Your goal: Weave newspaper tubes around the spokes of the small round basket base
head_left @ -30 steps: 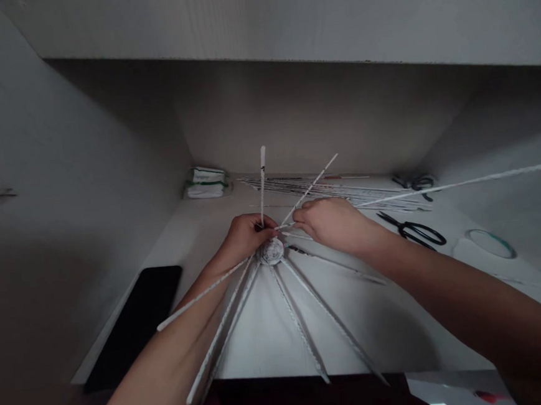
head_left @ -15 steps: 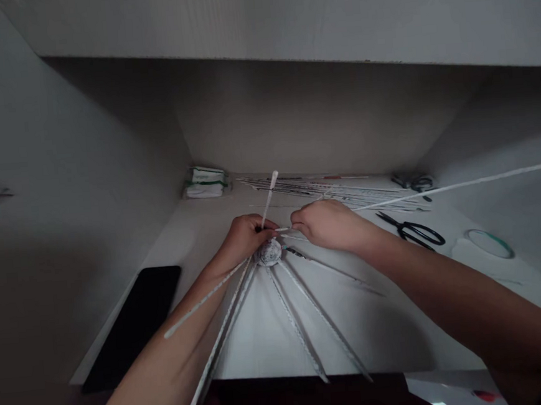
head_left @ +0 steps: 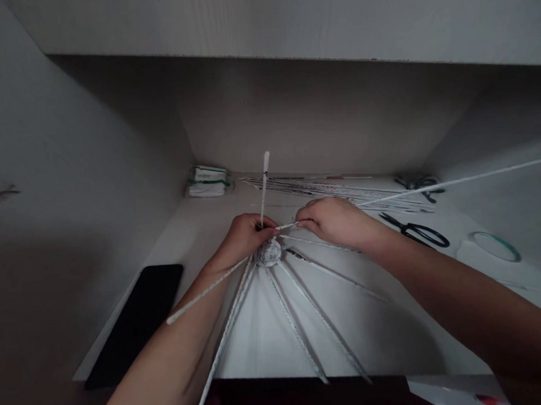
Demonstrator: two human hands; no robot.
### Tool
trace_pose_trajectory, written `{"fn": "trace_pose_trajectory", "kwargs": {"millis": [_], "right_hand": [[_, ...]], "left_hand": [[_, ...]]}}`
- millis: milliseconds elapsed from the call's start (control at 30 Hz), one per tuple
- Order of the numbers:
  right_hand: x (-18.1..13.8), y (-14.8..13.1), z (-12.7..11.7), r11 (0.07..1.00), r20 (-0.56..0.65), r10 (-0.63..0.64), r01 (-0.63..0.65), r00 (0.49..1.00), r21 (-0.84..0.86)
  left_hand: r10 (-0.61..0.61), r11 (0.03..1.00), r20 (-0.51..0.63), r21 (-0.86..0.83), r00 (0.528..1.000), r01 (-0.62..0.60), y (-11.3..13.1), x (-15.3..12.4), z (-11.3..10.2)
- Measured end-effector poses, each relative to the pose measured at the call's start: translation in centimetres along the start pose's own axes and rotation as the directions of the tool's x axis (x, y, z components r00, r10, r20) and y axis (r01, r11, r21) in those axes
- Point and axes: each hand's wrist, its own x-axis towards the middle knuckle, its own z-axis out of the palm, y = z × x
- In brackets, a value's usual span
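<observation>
A small round woven base (head_left: 269, 253) of rolled paper sits in the middle of the head view, with several white paper spokes (head_left: 300, 335) fanning out from it. My left hand (head_left: 247, 237) is closed on the far edge of this base, thumb and fingers pinching where a strand comes out. One upright spoke (head_left: 264, 187) rises beside its fingers. Just to the right, my right hand (head_left: 330, 218) pinches a long white paper tube (head_left: 484, 176). A short stretch of that tube spans the gap between both hands, and its long end runs off to the right.
Behind the hands lies a bundle of thin paper tubes (head_left: 307, 187). A wrapped white packet (head_left: 207, 181) stands at the back left. Black scissors (head_left: 420, 233) and a roll of tape (head_left: 496, 247) are on the right, a black flat object (head_left: 137, 325) on the left. A shelf (head_left: 284, 20) overhangs.
My right hand has drawn slightly to the right, so more of the tube shows between the hands. The upright spoke leans less to the right. The view has shifted a little.
</observation>
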Motion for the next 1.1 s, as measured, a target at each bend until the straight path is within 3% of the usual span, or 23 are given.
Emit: {"fn": "trace_pose_trajectory", "kwargs": {"millis": [167, 300, 400, 567, 733, 800, 967, 1100], "right_hand": [[1.8, 2.6, 1.4, 0.995, -0.041, 0.095, -0.095, 0.995, -0.003], [5.0, 4.8, 3.0, 0.986, -0.024, 0.163, -0.164, 0.986, -0.042], [7.6, 5.2, 4.0, 0.984, 0.015, 0.175, -0.175, 0.984, -0.039], [11.0, 3.3, 4.9, 0.984, -0.238, 0.172, -0.176, 0.956, 0.003], [12.9, 1.4, 6.1, 0.98, -0.014, 0.171, -0.169, 0.985, 0.105], [13.1, 1.1, 6.5, 0.98, -0.004, 0.169, -0.168, 0.986, 0.109], [11.3, 1.5, 5.4, 0.981, -0.111, 0.081, -0.059, 0.991, 0.184], [7.7, 2.2, 2.5, 0.921, -0.394, -0.123, 0.252, 0.911, 0.296]], "left_hand": [[-0.134, 0.985, 0.1, -0.1, 0.986, 0.144, 0.6, -0.2, -0.7], [-0.171, 0.971, 0.209, -0.131, 0.963, 0.201, 0.8, -0.3, -1.1], [-0.197, 0.967, 0.218, -0.119, 0.956, 0.227, 0.8, -0.3, -0.8], [-0.23, 0.956, 0.214, -0.133, 0.949, 0.262, 0.8, -0.1, -0.5], [-0.251, 0.95, 0.196, -0.138, 0.948, 0.281, 0.4, 0.1, -0.5], [-0.249, 0.951, 0.191, -0.14, 0.95, 0.277, 0.3, 0.1, -0.5], [-0.246, 0.948, 0.172, -0.162, 0.954, 0.274, 0.3, 0.2, -0.5], [-0.217, 0.948, 0.167, -0.2, 0.962, 0.249, 0.2, 0.3, -0.6]]}}
